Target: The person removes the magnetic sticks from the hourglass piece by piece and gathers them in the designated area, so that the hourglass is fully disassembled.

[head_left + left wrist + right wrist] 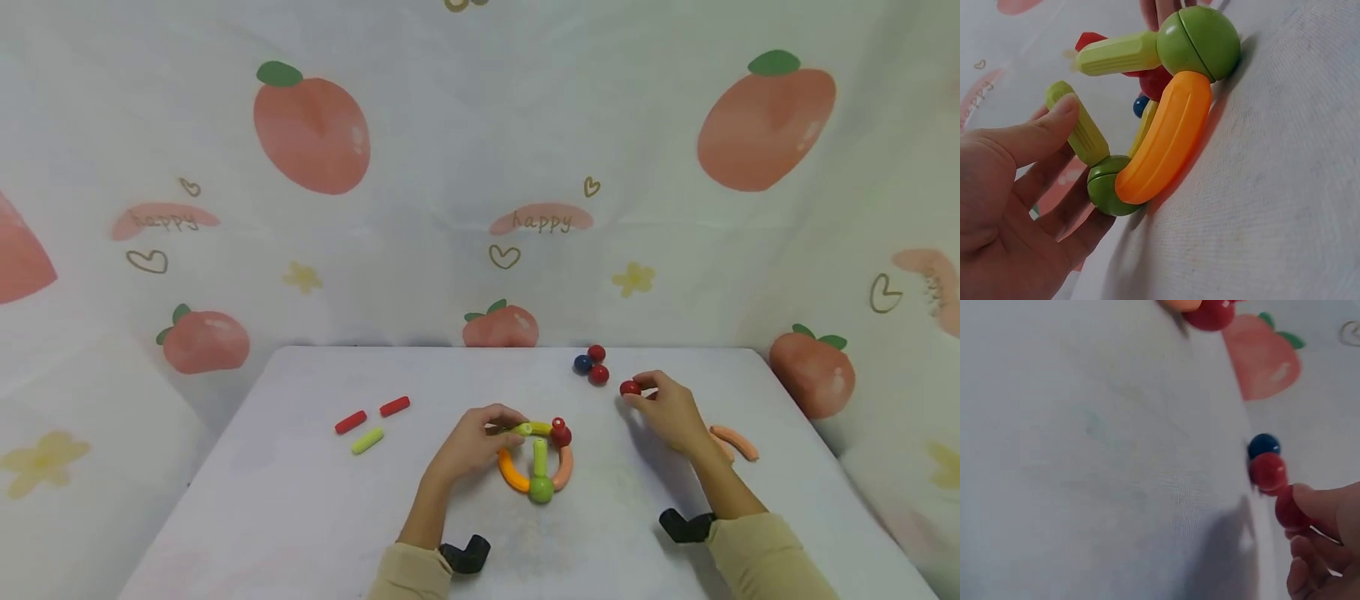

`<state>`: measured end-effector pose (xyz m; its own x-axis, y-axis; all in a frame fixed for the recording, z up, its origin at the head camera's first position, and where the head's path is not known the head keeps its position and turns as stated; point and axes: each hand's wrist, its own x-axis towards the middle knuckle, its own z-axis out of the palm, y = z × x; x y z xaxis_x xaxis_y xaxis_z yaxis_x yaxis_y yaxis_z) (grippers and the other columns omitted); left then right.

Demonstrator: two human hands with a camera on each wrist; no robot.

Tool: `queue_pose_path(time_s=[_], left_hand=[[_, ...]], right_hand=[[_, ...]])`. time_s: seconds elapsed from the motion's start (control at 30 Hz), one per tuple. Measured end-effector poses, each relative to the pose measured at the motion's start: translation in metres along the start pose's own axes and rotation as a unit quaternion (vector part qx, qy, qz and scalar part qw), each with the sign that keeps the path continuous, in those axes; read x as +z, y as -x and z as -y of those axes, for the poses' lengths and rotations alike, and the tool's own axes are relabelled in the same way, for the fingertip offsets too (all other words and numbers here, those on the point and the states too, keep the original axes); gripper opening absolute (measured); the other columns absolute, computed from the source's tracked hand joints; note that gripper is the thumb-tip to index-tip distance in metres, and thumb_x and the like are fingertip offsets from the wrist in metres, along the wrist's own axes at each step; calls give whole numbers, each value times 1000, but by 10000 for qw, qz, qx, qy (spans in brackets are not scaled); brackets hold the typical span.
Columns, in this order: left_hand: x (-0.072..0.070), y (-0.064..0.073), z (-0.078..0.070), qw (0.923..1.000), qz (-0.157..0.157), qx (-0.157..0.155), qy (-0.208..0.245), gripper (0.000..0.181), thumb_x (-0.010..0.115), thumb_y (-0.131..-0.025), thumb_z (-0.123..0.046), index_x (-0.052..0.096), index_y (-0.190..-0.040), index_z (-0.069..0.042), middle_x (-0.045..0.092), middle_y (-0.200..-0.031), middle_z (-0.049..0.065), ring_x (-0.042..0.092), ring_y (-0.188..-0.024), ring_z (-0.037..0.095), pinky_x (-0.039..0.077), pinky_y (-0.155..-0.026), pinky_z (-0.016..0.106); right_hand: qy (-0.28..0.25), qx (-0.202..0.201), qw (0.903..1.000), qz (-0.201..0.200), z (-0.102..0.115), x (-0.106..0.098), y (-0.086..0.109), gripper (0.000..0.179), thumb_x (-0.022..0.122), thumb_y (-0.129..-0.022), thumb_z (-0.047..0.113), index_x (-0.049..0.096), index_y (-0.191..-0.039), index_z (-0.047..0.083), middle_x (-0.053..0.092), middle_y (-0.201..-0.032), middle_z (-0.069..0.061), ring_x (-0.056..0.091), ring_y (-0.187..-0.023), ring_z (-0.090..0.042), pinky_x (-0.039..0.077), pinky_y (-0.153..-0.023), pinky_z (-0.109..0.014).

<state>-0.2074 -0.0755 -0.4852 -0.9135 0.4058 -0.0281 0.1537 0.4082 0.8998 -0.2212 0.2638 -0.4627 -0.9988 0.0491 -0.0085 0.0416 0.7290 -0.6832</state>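
Note:
On the table a ring of toy building pieces is joined together: an orange curved rod (1169, 140), a pink curved rod (565, 468), a yellow rod (540, 428), green balls (542, 489) and a red ball (560, 436). Short rods stand up from the balls. My left hand (480, 442) is at the ring's left side, thumb and fingers pinching an upright light-green rod (1079, 125) above a green ball (1110, 187). Off to the right, my right hand (667, 412) pinches another red ball (1291, 509) between thumb and fingers.
Two red balls (598, 375) and a blue ball (583, 364) cluster at the table's back. Two red rods (350, 422) and a light-green rod (367, 441) lie at left. Pink curved rods (735, 442) lie beside the right forearm. A printed curtain (420, 167) hangs behind.

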Motion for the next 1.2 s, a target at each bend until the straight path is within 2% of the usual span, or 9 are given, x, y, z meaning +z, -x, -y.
queue_pose_path(time_s=[0.1, 0.23, 0.47, 0.57, 0.7, 0.83, 0.97, 1.07, 1.2], left_hand=[[1, -1, 1, 10000, 5, 1, -14, 17, 72, -96, -25, 73, -112, -29, 72, -112, -11, 63, -114, 15, 52, -109, 44], [2, -1, 0, 10000, -15, 28, -25, 17, 73, -95, -26, 74, -112, -29, 73, -111, -11, 62, -113, 15, 53, -106, 43], [1, -4, -1, 10000, 6, -33, -3, 18, 75, -94, -27, 75, -111, -32, 72, -111, -15, 62, -112, 13, 54, -104, 39], [0, -3, -1, 10000, -26, -62, -56, 19, 75, -93, -27, 75, -111, -31, 72, -111, -14, 61, -111, 13, 54, -104, 40], [-2, -2, -2, 9997, -51, -166, -145, 19, 76, -93, -28, 74, -111, -32, 72, -111, -14, 61, -111, 13, 54, -104, 40], [-4, -2, -4, 9996, -64, -223, -148, 21, 77, -92, -28, 73, -112, -32, 72, -112, -14, 62, -112, 13, 53, -106, 41], [-4, -2, -3, 9993, -97, -282, -237, 22, 77, -91, -26, 73, -113, -31, 73, -112, -13, 62, -111, 14, 53, -106, 42], [-2, -2, -1, 9988, -84, -345, -339, 22, 77, -91, -24, 73, -112, -30, 72, -111, -14, 61, -110, 13, 53, -104, 41], [0, -1, 0, 9983, -59, -335, -468, 21, 77, -91, -23, 75, -112, -29, 71, -108, -14, 59, -106, 13, 53, -100, 39]], right_hand=[[-53, 166, 9998, -53, -2, 9, -22, 46, 62, -102, 28, 52, -139, 1, 60, -137, -24, 60, -109, -34, 51, -83, -36], [17, 139, 9995, -268, -6, 17, -43, 46, 59, -103, 23, 50, -140, -2, 58, -139, -28, 60, -118, -41, 50, -98, -51], [196, -14, 9997, -169, -8, 20, -50, 52, 58, -103, 21, 43, -147, -3, 51, -145, -32, 56, -127, -46, 44, -108, -60], [160, -152, 9995, -229, 0, 19, -41, 56, 59, -103, 21, 41, -150, -3, 47, -147, -33, 59, -122, -46, 47, -105, -59], [-294, -331, 9988, -216, 17, 24, -11, 50, 59, -102, 18, 46, -147, 0, 53, -141, -28, 63, -112, -40, 55, -95, -49], [-893, -465, 9935, 533, 29, 40, 18, 47, 63, -100, 20, 51, -145, 8, 60, -138, -20, 63, -112, -31, 56, -87, -33], [-1434, -484, 9790, 1364, 35, 58, 29, 49, 68, -97, 26, 54, -143, 14, 61, -139, -14, 60, -111, -24, 53, -85, -27], [-1622, -402, 9724, 1630, 34, 68, 31, 48, 70, -96, 29, 58, -140, 15, 66, -133, -10, 59, -108, -22, 51, -86, -27], [-1489, -393, 9727, 1735, 35, 75, 32, 44, 72, -95, 29, 61, -136, 14, 70, -122, -7, 57, -105, -20, 50, -85, -24]])
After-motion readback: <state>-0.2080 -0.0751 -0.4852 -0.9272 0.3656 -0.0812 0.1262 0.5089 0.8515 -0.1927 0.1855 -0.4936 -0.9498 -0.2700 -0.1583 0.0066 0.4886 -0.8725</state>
